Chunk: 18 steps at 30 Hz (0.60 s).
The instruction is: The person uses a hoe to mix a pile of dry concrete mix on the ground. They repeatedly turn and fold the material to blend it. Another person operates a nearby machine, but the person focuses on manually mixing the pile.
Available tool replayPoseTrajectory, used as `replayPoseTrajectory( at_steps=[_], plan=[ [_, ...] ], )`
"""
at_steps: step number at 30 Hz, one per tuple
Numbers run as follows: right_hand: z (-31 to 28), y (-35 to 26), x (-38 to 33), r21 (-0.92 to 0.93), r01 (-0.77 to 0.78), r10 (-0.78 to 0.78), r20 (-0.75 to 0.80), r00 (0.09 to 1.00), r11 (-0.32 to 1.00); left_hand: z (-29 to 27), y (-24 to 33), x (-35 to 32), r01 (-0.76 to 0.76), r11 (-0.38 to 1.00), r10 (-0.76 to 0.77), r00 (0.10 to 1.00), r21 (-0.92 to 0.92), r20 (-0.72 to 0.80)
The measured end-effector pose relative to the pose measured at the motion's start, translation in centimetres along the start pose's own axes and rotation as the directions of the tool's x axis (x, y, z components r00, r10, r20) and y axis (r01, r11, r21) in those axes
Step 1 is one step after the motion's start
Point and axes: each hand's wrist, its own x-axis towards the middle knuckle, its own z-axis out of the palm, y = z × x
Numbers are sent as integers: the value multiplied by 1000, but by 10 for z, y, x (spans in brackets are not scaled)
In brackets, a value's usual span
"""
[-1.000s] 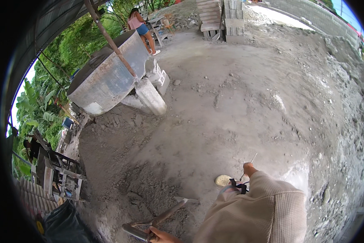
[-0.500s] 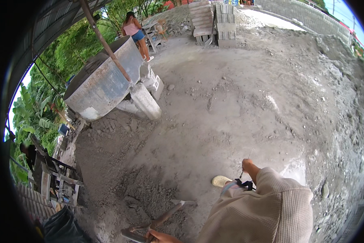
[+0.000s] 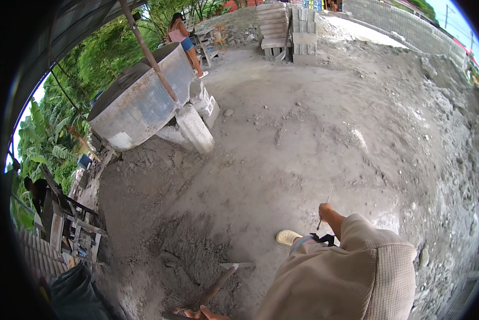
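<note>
My right hand reaches out from a beige ribbed sleeve and is shut on a thin rod that points up over the grey ground. My left hand shows only partly at the lower edge. It grips the wooden handle of a long tool, whose flat head rests on a mound of grey sand mix. My foot in a pale shoe stands between the two hands.
A large grey metal tub sits at the upper left with a pole across it and a concrete cylinder leaning at its base. A person in a pink top stands behind it. Stacked concrete blocks are at the far end. Wooden frames lie left.
The view wobbled slightly. My hands, the rod and the long tool stay about where they were.
</note>
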Motion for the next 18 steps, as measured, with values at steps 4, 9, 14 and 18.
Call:
replayPoseTrajectory(
  at_steps=[4, 9, 14, 18],
  plan=[
    [-14, -1, 3, 100, -34, 36, -20, 999, 994, -6, -73, -29, 96, 993, -79, 971, 65, -225],
    [-40, -12, -9, 109, 19, -12, -60, 998, 994, 2, -190, -34, 367, 929, -302, 832, 52, -466],
    [-53, -30, -22, 136, 44, -44, 2, 999, 990, 10, -215, -37, 690, 717, -688, 677, -101, -263],
    [-49, -17, -48, -249, 116, -69, 189, 979, 962, 13, -261, -57, 781, 624, -763, 599, -36, -242]
  ],
)
